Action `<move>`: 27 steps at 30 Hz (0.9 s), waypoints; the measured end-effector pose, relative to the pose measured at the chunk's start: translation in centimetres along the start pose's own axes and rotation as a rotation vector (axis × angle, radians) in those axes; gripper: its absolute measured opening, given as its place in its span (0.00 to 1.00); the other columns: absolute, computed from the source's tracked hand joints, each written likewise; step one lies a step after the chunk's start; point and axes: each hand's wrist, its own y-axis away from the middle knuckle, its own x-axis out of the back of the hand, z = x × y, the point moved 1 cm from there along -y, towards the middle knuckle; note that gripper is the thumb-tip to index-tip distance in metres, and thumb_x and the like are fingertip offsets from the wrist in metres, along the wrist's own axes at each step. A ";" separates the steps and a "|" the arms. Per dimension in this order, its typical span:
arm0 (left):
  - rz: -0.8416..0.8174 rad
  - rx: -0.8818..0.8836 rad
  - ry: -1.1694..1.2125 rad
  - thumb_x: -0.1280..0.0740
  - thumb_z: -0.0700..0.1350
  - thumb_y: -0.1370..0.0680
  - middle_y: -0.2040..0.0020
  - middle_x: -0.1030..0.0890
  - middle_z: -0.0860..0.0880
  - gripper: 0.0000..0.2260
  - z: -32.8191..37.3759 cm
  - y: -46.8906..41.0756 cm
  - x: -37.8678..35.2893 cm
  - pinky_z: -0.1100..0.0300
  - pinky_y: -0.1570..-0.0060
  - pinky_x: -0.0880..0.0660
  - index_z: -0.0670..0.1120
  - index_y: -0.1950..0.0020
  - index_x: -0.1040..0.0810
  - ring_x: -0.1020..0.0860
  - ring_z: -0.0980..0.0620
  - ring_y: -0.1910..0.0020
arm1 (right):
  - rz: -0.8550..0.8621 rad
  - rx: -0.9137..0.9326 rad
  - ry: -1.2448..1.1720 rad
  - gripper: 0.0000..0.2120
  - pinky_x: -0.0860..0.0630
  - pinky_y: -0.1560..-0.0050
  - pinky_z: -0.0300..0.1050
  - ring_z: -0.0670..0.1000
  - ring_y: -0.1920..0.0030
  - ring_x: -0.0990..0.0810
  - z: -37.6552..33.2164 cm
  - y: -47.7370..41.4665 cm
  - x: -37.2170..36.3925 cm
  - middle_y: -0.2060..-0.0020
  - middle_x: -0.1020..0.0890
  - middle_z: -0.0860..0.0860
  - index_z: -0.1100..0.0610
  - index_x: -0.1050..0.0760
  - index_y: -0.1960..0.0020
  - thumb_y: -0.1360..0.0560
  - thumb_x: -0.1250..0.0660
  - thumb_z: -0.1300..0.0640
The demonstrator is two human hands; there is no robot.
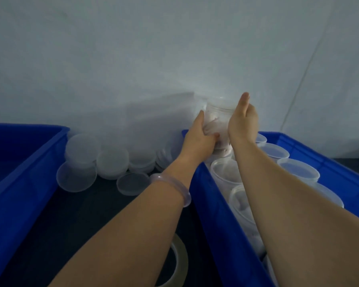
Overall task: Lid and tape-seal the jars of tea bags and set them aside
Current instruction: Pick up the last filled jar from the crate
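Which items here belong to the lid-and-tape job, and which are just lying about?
Job: clear plastic jar of tea bags, gripped by left hand and right hand; open clear jars in the right blue plastic crate; pile of round translucent lids; clear tape roll.
Lying about: left blue plastic crate, idle now; translucent bracelet.

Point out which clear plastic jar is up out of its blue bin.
The clear plastic jar held by the left hand and right hand above the right blue plastic bin; the other jars sit inside it.
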 end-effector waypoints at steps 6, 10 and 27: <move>0.058 0.004 -0.003 0.37 0.37 0.22 0.43 0.30 0.59 0.32 -0.8 -0.6 -0.6 0.83 0.61 0.34 0.51 0.22 0.46 0.29 0.69 0.53 | -0.114 -0.064 0.078 0.33 0.32 0.50 0.48 0.54 0.50 0.25 0.5 -0.6 0.1 0.53 0.23 0.55 0.61 0.26 0.46 0.20 0.57 0.36; 0.067 0.008 -0.062 0.35 0.37 0.23 0.31 0.34 0.56 0.35 0.4 -0.2 0.7 0.75 0.46 0.36 0.51 0.21 0.49 0.33 0.64 0.39 | -0.002 0.064 0.228 0.31 0.38 0.31 0.53 0.57 0.30 0.35 -0.6 0.6 -0.3 0.30 0.31 0.57 0.60 0.38 0.27 0.19 0.53 0.39; 0.451 0.248 -0.815 0.37 0.40 0.22 0.23 0.39 0.45 0.30 4.1 12.9 36.9 0.62 0.40 0.38 0.47 0.22 0.44 0.38 0.47 0.26 | -0.855 0.577 0.130 0.26 0.37 0.33 0.51 0.57 0.30 0.37 -14.4 25.3 -23.0 0.32 0.29 0.57 0.56 0.40 0.25 0.20 0.40 0.50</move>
